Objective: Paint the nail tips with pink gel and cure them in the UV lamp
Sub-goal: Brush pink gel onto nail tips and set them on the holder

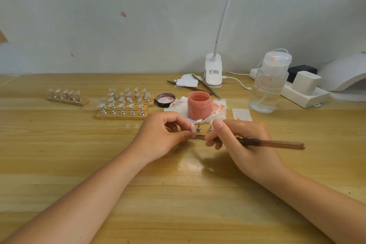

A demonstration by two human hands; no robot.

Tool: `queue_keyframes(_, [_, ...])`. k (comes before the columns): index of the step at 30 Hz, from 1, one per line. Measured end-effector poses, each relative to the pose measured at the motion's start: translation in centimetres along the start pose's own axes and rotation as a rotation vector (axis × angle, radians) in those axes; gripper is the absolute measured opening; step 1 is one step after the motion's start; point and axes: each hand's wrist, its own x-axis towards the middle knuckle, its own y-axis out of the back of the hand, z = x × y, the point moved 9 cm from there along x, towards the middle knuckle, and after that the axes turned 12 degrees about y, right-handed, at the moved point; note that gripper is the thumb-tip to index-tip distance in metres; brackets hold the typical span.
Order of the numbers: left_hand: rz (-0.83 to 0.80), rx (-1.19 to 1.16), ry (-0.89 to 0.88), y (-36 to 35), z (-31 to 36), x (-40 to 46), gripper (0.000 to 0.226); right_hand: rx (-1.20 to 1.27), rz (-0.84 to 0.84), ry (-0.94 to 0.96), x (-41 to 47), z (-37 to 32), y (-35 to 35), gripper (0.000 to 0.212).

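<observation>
My left hand (164,134) pinches a small nail tip (192,127) on its metal stand, just above a wooden holder strip (201,136) mostly hidden by both hands. Two more metal stands (204,129) rise from that strip between my hands. My right hand (245,140) grips a brown brush (277,143) whose handle points right; its bristle end is hidden by the fingers. The open jar of pink gel (198,106) stands on stained tissue right behind my hands. The white UV lamp (346,73) sits at the far right edge.
Several wooden strips of nail tips on stands (123,103) and a separate strip (67,96) lie to the left. The jar lid (165,100), a clear pump bottle (269,83), a clip lamp (213,72), a power strip (303,95) and spare brushes (206,86) crowd the back right.
</observation>
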Motion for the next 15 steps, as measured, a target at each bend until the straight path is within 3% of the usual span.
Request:
queue_keyframes(6, [0.025,-0.012,0.027,0.3,-0.5,0.2,0.016,-0.023,0.024,-0.005,0.1,0.1,0.3,0.030])
queue_keyframes(11, [0.025,-0.076,0.046,0.4,-0.6,0.2,0.011,0.080,0.052,-0.001,-0.2,-0.1,0.4,0.039])
queue_keyframes(15, [0.028,-0.108,0.024,0.6,-0.6,0.3,0.013,-0.034,0.098,0.032,0.1,-0.5,1.1,0.038])
